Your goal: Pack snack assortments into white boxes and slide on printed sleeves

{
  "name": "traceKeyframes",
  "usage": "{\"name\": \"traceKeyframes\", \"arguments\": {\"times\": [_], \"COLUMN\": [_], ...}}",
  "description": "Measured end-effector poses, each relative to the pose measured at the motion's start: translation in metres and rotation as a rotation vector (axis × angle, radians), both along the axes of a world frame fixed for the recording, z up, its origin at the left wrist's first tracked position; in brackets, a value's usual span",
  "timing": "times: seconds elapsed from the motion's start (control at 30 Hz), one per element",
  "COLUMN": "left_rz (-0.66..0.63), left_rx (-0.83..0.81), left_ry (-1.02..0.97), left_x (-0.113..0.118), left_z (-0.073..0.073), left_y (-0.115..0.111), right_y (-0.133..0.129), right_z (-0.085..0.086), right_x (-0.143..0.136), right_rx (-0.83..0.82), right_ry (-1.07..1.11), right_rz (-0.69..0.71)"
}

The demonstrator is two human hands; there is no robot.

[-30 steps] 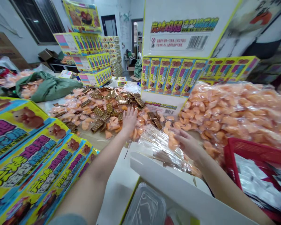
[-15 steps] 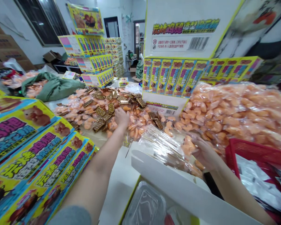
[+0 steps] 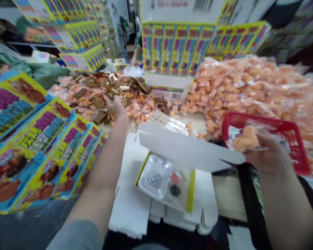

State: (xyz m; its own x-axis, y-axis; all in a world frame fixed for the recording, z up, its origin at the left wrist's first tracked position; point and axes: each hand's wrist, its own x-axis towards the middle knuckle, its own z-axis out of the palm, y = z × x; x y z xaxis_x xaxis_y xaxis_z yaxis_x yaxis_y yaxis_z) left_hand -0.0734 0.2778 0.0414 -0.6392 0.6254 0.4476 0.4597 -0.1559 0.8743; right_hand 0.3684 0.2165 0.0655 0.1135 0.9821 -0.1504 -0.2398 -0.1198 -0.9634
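My right hand (image 3: 272, 149), gripping a bag of orange pieces (image 3: 246, 139), has swung across to the red basket (image 3: 302, 152), while my left hand (image 3: 117, 108) has shifted onto the gold packets (image 3: 119, 96), so each is now at a different supply. My view has dipped, bringing the open box (image 3: 191, 191) fully between my arms. Blur hides my left fingertips, so I can't tell whether they grasp anything, and my right hand covers some of the basket's contents.

Raised flap (image 3: 182, 147) beside right hand (image 3: 271, 154), room above.
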Motion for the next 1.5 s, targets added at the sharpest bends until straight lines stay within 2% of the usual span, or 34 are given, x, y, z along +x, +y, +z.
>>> {"name": "traceKeyframes", "arguments": {"times": [0.07,0.1,0.13,0.17,0.2,0.23,0.3,0.37,0.43,0.57,0.67,0.73,0.8,0.83,0.9,1.0,1.03,1.1,1.2,1.33,1.43,1.5], "left_rz": [0.124,0.173,0.127,0.0,-0.147,-0.287,-0.6,-0.812,-0.913,-0.996,-0.987,-0.919,-0.842,-0.84,-0.917,-1.017,-1.009,-0.981,-0.948,-0.853,-0.767,-0.842], "left_rx": [0.081,0.24,0.357,0.406,0.377,0.281,0.097,0.007,-0.069,-0.381,-0.518,-0.557,-0.566,-0.573,-0.623,-0.735,-0.752,-0.748,-0.703,-0.626,-0.444,-0.335], "left_ry": [-0.053,-0.065,-0.006,0.131,0.282,0.422,0.638,0.796,0.949,1.189,1.192,1.153,1.018,0.887,0.477,-0.179,-0.299,-0.372,-0.319,-0.21,0.085,0.391], "left_x": [0.01,0.016,0.024,0.032,0.04,0.048,0.062,0.071,0.078,0.085,0.084,0.08,0.075,0.072,0.07,0.076,0.079,0.087,0.095,0.098,0.096,0.093], "left_z": [0.006,0.008,0.009,0.008,0.005,0.0,-0.012,-0.025,-0.035,-0.04,-0.033,-0.024,-0.014,-0.01,-0.006,-0.012,-0.017,-0.026,-0.034,-0.032,-0.032,-0.037], "left_y": [-0.058,-0.092,-0.127,-0.161,-0.19,-0.212,-0.233,-0.229,-0.212,-0.191,-0.195,-0.198,-0.198,-0.196,-0.192,-0.185,-0.182,-0.179,-0.174,-0.172,-0.181,-0.195], "right_y": [-0.034,-0.051,-0.068,-0.085,-0.099,-0.112,-0.133,-0.148,-0.159,-0.173,-0.174,-0.171,-0.166,-0.164,-0.16,-0.157,-0.157,-0.157,-0.156,-0.155,-0.156,-0.157], "right_z": [0.0,-0.003,-0.009,-0.016,-0.025,-0.033,-0.047,-0.053,-0.053,-0.05,-0.053,-0.057,-0.059,-0.06,-0.06,-0.06,-0.06,-0.061,-0.062,-0.062,-0.064,-0.065], "right_x": [0.013,0.019,0.025,0.03,0.033,0.034,0.028,0.013,-0.005,-0.04,-0.058,-0.067,-0.076,-0.08,-0.087,-0.094,-0.095,-0.095,-0.094,-0.094,-0.093,-0.09], "right_rx": [0.02,0.003,-0.028,-0.066,-0.105,-0.138,-0.184,-0.2,-0.203,-0.24,-0.26,-0.24,-0.204,-0.189,-0.174,-0.178,-0.18,-0.18,-0.182,-0.195,-0.195,-0.195], "right_ry": [0.005,0.01,0.022,0.038,0.054,0.065,0.08,0.095,0.11,0.087,0.011,-0.05,-0.089,-0.099,-0.102,-0.09,-0.087,-0.088,-0.104,-0.083,-0.096,-0.106], "right_rz": [-0.026,-0.033,-0.038,-0.037,-0.03,-0.013,0.048,0.128,0.201,0.343,0.394,0.423,0.461,0.477,0.496,0.496,0.492,0.484,0.484,0.495,0.486,0.479]}}
